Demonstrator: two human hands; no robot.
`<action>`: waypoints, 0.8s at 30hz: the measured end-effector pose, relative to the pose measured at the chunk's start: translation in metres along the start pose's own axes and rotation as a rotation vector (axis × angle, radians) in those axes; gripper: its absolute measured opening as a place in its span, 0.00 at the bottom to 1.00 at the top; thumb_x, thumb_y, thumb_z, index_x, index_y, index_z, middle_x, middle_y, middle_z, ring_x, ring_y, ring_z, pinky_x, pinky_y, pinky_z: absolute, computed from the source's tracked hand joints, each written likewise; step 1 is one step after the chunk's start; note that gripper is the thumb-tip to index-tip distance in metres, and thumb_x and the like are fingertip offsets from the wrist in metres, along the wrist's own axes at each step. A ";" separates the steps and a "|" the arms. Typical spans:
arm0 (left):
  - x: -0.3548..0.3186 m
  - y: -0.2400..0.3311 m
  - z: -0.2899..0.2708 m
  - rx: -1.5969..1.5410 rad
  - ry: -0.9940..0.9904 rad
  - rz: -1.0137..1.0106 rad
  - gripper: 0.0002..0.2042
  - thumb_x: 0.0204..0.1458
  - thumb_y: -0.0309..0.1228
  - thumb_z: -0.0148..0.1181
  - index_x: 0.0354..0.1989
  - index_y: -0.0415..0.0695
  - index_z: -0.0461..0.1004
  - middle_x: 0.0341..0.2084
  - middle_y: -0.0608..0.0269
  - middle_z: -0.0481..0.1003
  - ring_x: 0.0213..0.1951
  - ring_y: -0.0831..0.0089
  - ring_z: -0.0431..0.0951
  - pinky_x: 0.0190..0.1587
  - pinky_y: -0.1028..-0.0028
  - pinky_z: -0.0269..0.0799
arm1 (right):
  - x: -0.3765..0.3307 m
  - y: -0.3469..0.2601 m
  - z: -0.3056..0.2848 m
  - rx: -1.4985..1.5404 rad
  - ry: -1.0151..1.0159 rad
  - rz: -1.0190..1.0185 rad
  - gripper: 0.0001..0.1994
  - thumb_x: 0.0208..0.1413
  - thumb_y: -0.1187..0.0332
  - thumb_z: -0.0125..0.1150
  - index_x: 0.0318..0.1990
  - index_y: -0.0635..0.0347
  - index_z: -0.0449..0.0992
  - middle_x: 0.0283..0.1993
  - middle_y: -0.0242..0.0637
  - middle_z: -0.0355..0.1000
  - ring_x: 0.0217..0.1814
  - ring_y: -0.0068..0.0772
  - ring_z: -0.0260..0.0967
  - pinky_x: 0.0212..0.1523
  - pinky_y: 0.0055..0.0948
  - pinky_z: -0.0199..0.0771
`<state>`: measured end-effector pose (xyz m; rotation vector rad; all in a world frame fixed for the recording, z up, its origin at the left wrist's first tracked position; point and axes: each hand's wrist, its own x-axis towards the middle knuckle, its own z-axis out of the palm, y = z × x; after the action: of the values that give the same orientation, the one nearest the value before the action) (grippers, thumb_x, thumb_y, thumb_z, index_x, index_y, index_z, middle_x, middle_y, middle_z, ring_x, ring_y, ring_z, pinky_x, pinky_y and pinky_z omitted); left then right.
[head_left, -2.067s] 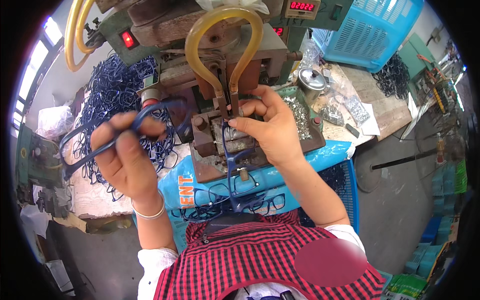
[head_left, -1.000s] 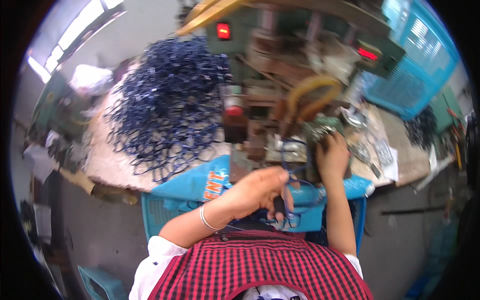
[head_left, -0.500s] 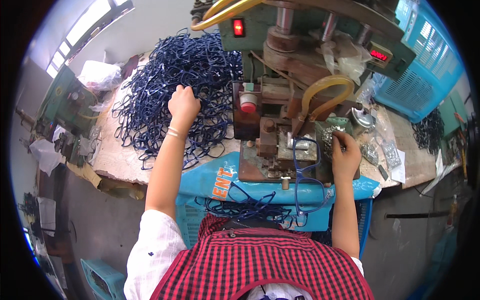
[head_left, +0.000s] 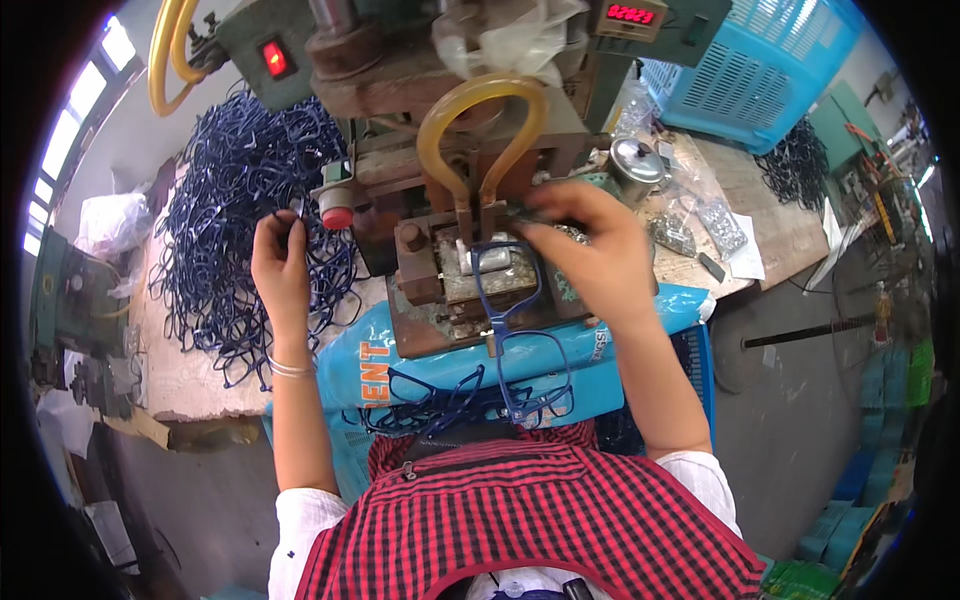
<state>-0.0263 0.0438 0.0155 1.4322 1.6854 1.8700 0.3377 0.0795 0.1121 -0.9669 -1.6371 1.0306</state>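
Your left hand (head_left: 281, 262) is raised over the heap of dark blue plastic spectacle frames (head_left: 225, 225), fingers pinched around one dark blue frame piece (head_left: 290, 215) lifted off the top of that heap. The rest of the heap spreads beneath and beyond your palm, across the worn wooden bench (head_left: 185, 375) to the outside of your wrist, where a thin silver bangle (head_left: 288, 368) sits.

Your right hand (head_left: 590, 250) is closed on the upper edge of a blue plastic spectacle front (head_left: 497, 268) lying on the rusty metal press block (head_left: 470, 285); your fingertips reach just under the looped amber rubber hose (head_left: 480, 125). Below that hand, a second blue front (head_left: 530, 380) hangs down from the block over the light blue plastic sack (head_left: 400, 360). Beyond your knuckles stands a small round metal tin (head_left: 635, 165), with a turquoise slatted crate (head_left: 765, 65) further off.
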 end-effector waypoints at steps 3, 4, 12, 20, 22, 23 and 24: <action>-0.027 0.026 0.010 -0.172 0.040 -0.075 0.03 0.66 0.21 0.56 0.44 0.37 0.72 0.37 0.65 0.75 0.37 0.78 0.77 0.44 0.77 0.76 | 0.004 0.006 0.026 0.151 0.006 0.050 0.22 0.49 0.75 0.68 0.53 0.69 0.73 0.37 0.36 0.78 0.44 0.24 0.77 0.52 0.25 0.72; -0.036 0.043 0.012 -0.250 0.086 -0.115 0.03 0.66 0.21 0.56 0.44 0.38 0.72 0.37 0.64 0.76 0.37 0.77 0.79 0.44 0.76 0.78 | 0.005 0.005 0.027 0.145 0.020 0.048 0.22 0.49 0.75 0.68 0.53 0.69 0.73 0.37 0.36 0.78 0.44 0.24 0.77 0.52 0.25 0.72; -0.020 0.166 0.034 -0.544 -0.097 0.337 0.05 0.63 0.20 0.56 0.45 0.34 0.71 0.42 0.49 0.75 0.43 0.62 0.80 0.42 0.59 0.84 | 0.002 0.001 0.040 0.525 -0.035 0.194 0.26 0.52 0.79 0.67 0.60 0.73 0.68 0.39 0.35 0.79 0.45 0.22 0.74 0.48 0.23 0.73; -0.042 0.180 0.054 -0.470 -0.129 0.338 0.06 0.51 0.18 0.63 0.35 0.36 0.73 0.32 0.51 0.79 0.34 0.63 0.82 0.40 0.66 0.79 | -0.024 -0.015 0.029 0.329 -0.040 0.010 0.27 0.55 0.78 0.64 0.64 0.68 0.68 0.51 0.42 0.79 0.56 0.27 0.75 0.59 0.27 0.72; -0.048 0.173 0.054 -0.051 -0.376 0.682 0.07 0.44 0.22 0.67 0.33 0.43 0.79 0.36 0.58 0.83 0.28 0.69 0.79 0.32 0.73 0.72 | -0.019 0.006 0.014 0.146 -0.002 -0.042 0.19 0.55 0.76 0.64 0.55 0.64 0.77 0.57 0.42 0.78 0.60 0.35 0.75 0.64 0.33 0.70; -0.051 0.167 0.056 0.096 -0.473 0.872 0.08 0.40 0.23 0.69 0.31 0.46 0.82 0.38 0.61 0.85 0.25 0.72 0.77 0.27 0.76 0.69 | -0.014 0.023 0.000 -0.262 0.080 -0.139 0.16 0.52 0.73 0.65 0.50 0.61 0.81 0.57 0.47 0.77 0.62 0.46 0.74 0.65 0.40 0.69; -0.052 0.164 0.065 0.102 -0.490 0.995 0.11 0.39 0.26 0.69 0.35 0.46 0.82 0.40 0.63 0.85 0.25 0.75 0.74 0.26 0.76 0.70 | -0.010 0.052 -0.014 -0.604 0.176 -0.163 0.15 0.50 0.71 0.67 0.47 0.59 0.82 0.56 0.51 0.76 0.64 0.55 0.70 0.66 0.45 0.68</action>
<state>0.1164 -0.0033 0.1217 2.8128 0.8690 1.5309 0.3605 0.0902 0.0632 -1.2447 -1.8776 0.3224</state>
